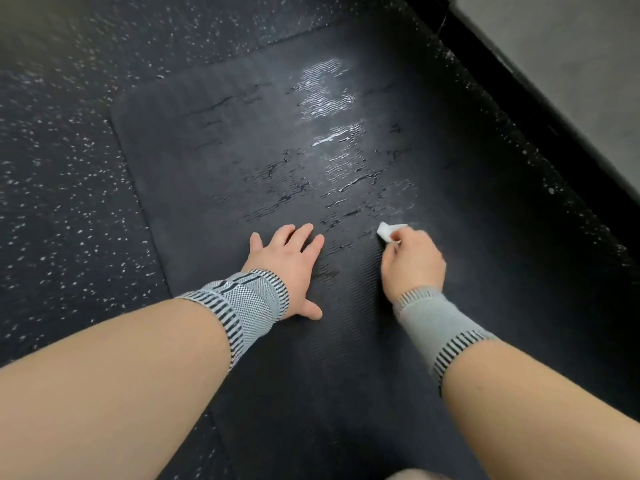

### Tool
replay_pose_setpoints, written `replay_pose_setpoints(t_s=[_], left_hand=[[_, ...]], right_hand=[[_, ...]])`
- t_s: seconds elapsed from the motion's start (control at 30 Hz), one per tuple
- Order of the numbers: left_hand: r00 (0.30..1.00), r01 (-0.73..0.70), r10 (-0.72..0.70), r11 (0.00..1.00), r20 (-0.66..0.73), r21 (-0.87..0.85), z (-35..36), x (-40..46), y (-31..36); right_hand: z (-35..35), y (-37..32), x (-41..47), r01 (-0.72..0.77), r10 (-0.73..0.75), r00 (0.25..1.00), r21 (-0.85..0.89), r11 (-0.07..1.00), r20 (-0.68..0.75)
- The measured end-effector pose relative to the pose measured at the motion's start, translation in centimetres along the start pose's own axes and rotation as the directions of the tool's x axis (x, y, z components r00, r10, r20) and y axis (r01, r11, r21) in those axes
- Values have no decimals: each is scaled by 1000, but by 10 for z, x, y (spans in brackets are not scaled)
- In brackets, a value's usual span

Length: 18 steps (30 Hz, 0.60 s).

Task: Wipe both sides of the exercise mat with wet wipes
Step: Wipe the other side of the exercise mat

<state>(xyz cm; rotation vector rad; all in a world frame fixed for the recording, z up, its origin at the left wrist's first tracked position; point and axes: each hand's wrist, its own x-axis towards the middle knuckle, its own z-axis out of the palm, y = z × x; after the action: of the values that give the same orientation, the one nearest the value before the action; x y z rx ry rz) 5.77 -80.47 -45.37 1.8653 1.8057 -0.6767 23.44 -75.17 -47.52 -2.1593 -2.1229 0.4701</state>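
Head: mat [221,140] under both hands.

Most of the wet wipe [388,231] is buried in the right hand [412,259], whose curled fingers are out of sight beneath it; only a white corner pokes out on the far side of the hand. The exercise mat [242,161] runs off the bottom edge, its near end unseen, and its right border melts into shadow toward the black baseboard [540,109]. Both forearms are cut by the frame. A pale blurred shape [412,475] at the mat's near end is too cropped to identify.
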Motion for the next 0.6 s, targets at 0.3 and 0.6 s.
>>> replay_pose_setpoints(t_s=[0.3, 0.6], left_hand=[[977, 164, -170, 985, 129, 52, 0, -31, 1], [961, -23, -55, 961, 272, 274, -2, -34, -32]], right_hand=[[-6, 21, 14, 125, -122, 991, -70, 990, 56], [20, -48, -57, 405, -401, 886, 35, 914, 235]])
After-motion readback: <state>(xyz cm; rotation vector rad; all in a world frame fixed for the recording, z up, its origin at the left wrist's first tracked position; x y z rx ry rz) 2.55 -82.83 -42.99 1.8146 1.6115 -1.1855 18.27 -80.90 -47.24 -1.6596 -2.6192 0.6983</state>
